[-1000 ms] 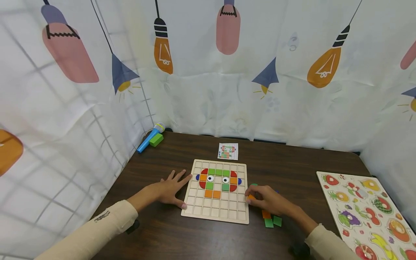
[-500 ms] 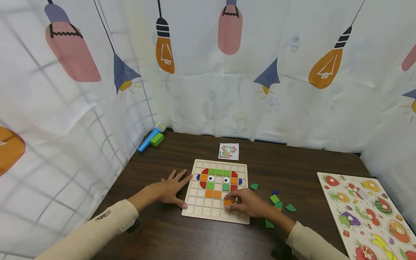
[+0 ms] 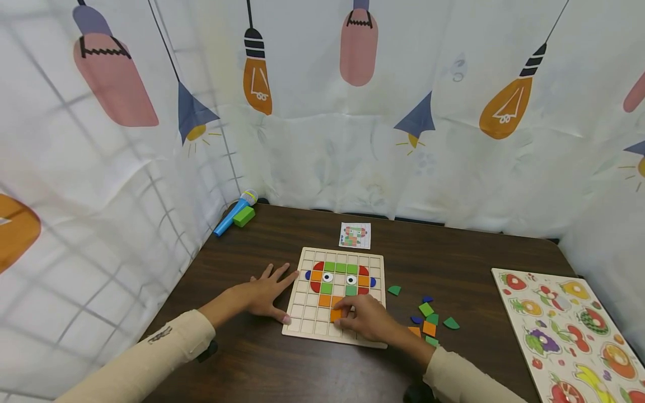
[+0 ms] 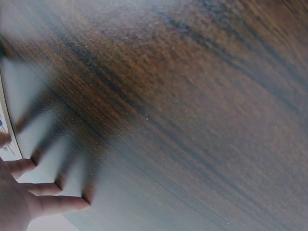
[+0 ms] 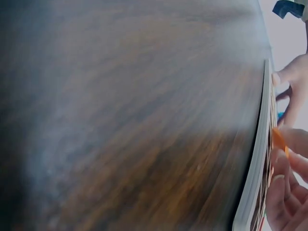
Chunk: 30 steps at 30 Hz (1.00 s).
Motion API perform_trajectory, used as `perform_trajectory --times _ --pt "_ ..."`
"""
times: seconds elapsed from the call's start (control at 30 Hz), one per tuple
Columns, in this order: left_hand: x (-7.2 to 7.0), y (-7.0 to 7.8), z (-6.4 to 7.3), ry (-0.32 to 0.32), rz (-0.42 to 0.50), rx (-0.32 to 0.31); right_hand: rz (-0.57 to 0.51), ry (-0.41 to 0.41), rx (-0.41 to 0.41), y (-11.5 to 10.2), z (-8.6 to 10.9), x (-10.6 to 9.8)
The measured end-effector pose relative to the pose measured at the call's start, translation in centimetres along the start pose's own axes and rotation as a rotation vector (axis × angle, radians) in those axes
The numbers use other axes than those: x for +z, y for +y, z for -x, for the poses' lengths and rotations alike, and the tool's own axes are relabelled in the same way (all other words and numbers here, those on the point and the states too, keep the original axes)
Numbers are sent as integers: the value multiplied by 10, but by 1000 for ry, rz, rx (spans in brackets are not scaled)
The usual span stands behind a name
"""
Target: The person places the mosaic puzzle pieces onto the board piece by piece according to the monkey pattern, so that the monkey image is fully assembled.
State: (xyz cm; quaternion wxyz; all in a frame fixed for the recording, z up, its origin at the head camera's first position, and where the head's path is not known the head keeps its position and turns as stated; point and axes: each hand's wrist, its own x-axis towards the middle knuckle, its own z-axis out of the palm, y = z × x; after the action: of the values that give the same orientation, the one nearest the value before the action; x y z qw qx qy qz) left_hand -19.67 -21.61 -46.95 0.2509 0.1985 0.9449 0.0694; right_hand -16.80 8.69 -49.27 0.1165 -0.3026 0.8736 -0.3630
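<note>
A wooden grid board [image 3: 307, 327] lies on the dark table, with colored tiles set in its squares as a face: green, red, orange and blue pieces and two eye tiles. My right hand [image 3: 368, 317] is over the board's lower middle and pinches an orange square tile [image 3: 335, 315] just below the row of orange tiles. In the right wrist view that orange tile [image 5: 280, 140] sits tilted between thumb and fingers. My left hand [image 3: 264, 295] rests with spread fingers at the board's left edge; in the left wrist view its fingers [image 4: 62, 203] are straight.
Loose green, orange and blue tiles [image 3: 429, 328] lie right of the board. A small pattern card [image 3: 355, 235] is behind it. A fruit puzzle board [image 3: 569, 330] lies at the right. A blue toy microphone [image 3: 230, 217] and a green block [image 3: 244, 216] stand at the back left.
My right hand has moved left from the loose tiles to over the board, carrying an orange square tile. The left hand has stayed at the board's left edge.
</note>
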Motion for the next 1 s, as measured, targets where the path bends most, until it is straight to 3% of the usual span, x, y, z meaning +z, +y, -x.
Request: perform_trajectory --times 0.27,0.73,0.87,1.0 --pt "-1 1 1 0 -1 -1 62 63 37 -4 -1 3" --pt "0 2 2 15 4 21 122 66 37 -2 3 -1" --pt "1 1 1 14 3 22 124 51 7 3 6 -11" --pt "2 0 2 10 3 19 52 -1 -19 17 14 -29"
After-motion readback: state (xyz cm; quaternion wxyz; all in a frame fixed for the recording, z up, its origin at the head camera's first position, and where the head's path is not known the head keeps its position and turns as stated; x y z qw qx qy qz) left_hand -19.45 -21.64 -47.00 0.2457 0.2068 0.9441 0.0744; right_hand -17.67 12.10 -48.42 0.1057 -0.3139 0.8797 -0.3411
